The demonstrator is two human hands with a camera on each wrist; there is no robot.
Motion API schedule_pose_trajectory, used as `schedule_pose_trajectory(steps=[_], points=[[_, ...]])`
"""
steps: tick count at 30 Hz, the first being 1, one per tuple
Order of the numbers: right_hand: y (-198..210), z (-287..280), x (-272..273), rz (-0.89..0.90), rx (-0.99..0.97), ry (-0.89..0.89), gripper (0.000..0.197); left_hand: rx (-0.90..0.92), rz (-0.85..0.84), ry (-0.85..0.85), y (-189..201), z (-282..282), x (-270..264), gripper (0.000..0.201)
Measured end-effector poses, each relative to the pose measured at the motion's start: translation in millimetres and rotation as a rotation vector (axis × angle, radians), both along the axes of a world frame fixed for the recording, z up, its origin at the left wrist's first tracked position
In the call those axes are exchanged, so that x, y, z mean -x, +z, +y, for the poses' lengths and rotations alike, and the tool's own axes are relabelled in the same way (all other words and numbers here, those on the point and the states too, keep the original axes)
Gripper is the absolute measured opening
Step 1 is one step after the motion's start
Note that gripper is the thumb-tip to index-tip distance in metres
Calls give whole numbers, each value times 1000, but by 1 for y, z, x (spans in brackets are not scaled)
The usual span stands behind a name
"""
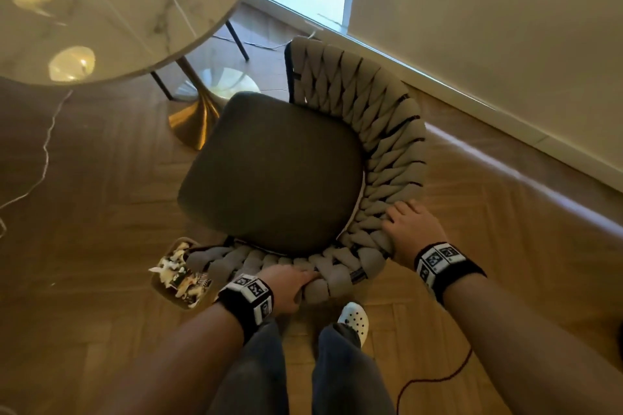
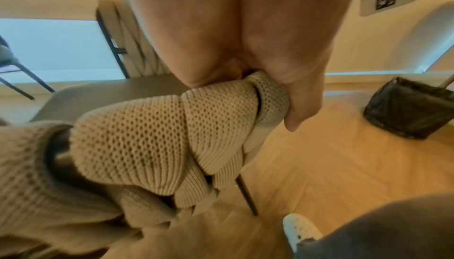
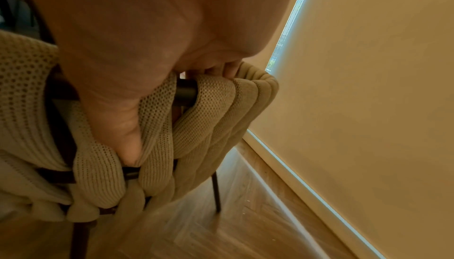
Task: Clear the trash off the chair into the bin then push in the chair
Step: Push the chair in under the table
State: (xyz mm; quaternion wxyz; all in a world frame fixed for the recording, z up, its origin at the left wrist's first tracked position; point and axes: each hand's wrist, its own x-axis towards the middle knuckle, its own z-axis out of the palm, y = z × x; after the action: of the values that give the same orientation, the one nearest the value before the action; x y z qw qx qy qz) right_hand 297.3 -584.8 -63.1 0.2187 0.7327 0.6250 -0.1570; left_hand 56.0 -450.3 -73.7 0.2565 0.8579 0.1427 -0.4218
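The chair has a dark seat cushion (image 1: 269, 172) with nothing lying on it, and a curved woven beige backrest (image 1: 387, 131). It stands pulled out from the round marble table (image 1: 101, 10). My left hand (image 1: 293, 280) grips the top of the backrest at its near side, fingers curled over the knitted straps (image 2: 152, 127) and thumb (image 2: 302, 106) behind. My right hand (image 1: 409, 229) grips the backrest rim further right, with its fingers (image 3: 221, 70) wrapped over the top and its thumb (image 3: 123, 137) pressed into the weave. A bin (image 1: 180, 274) full of light and dark trash sits on the floor left of my left hand.
The table's gold pedestal (image 1: 195, 121) stands just beyond the seat's front edge. A wall with a white skirting board (image 1: 505, 118) runs along the right. A white cable (image 1: 43, 158) and a red cable (image 1: 438, 377) lie on the wooden floor. My white shoe (image 1: 354, 317) is behind the chair.
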Motion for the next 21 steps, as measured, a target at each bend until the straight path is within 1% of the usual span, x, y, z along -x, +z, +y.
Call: schedule_pose_trajectory(steps=[2, 4, 6, 8, 10, 13, 15, 16, 18, 21], points=[[-2, 11, 30, 40, -42, -29, 50, -61, -4, -11, 4, 32, 24, 57], [-6, 25, 59, 96, -96, -45, 46, -144, -25, -9, 11, 65, 49, 55], [-10, 37, 81, 163, -141, -25, 44, -233, -20, -7, 14, 95, 73, 55], [-14, 45, 95, 214, -206, 19, 39, -315, -2, -7, 16, 120, 92, 55], [-21, 52, 100, 243, -239, 52, 41, -384, 28, -12, 16, 134, 104, 56], [-29, 61, 98, 260, -210, 8, 51, -404, 56, 31, 12, 128, 106, 59], [-31, 66, 97, 259, -183, -15, 47, -338, 40, 79, 10, 108, 95, 69], [-31, 68, 97, 254, -174, -14, 44, -297, 16, 110, 7, 98, 89, 70], [-33, 70, 97, 246, -158, -12, 42, -260, -49, 168, -2, 81, 77, 61], [-41, 72, 94, 236, -203, -12, 45, -302, -110, 238, -9, 77, 70, 47]])
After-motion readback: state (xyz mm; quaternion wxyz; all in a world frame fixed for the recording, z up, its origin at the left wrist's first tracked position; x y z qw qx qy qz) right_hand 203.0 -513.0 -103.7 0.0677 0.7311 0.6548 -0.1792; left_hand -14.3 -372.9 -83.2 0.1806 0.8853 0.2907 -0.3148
